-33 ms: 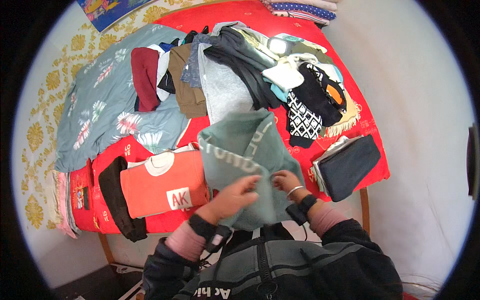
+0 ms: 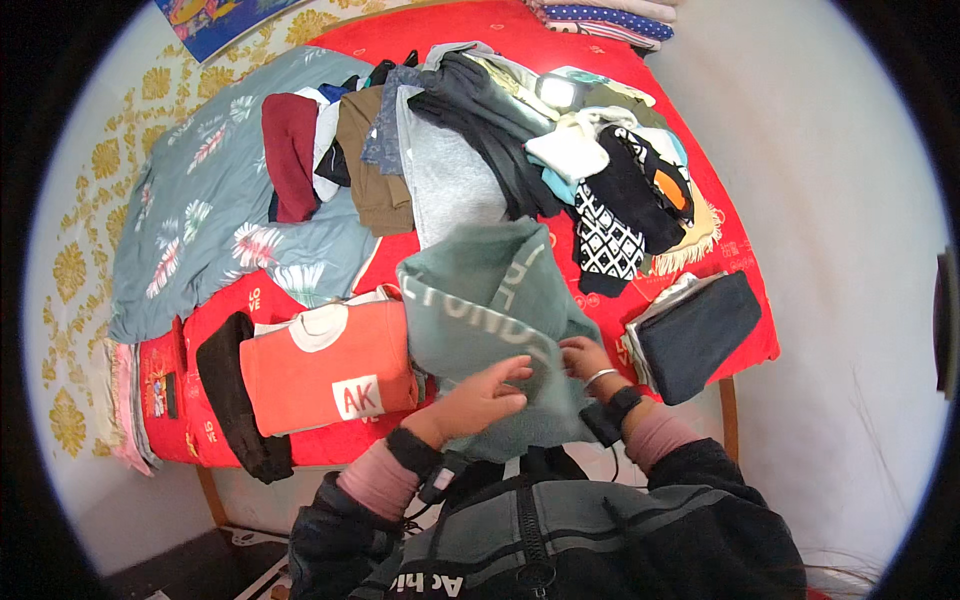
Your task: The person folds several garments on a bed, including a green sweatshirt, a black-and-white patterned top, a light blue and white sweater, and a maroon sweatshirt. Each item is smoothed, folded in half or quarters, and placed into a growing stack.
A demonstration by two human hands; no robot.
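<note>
A grey-green garment (image 2: 455, 340) with white lettering lies bunched and partly folded at the near edge of the bed, its lower part hanging in front of me. Over its near side is my left hand (image 2: 482, 395), fingers apart and slightly bent, holding nothing that I can see. My right hand (image 2: 585, 360) has its fingers curled on the garment's right side, gripping the cloth there. Just left of the garment lies a folded orange top (image 2: 290, 375) with a white patch, beside a dark brown folded garment (image 2: 228, 400).
A heap of mixed clothes (image 2: 450, 165) spreads across the red bed cover (image 2: 400, 25). At the right edge sits a folded stack topped with a dark garment (image 2: 705, 325). A grey-blue flowered quilt (image 2: 190, 225) covers the left side. White wall stands at right.
My right hand has shifted slightly right along the garment. My left hand has moved a little right and down, and the cloth's near part has shifted right.
</note>
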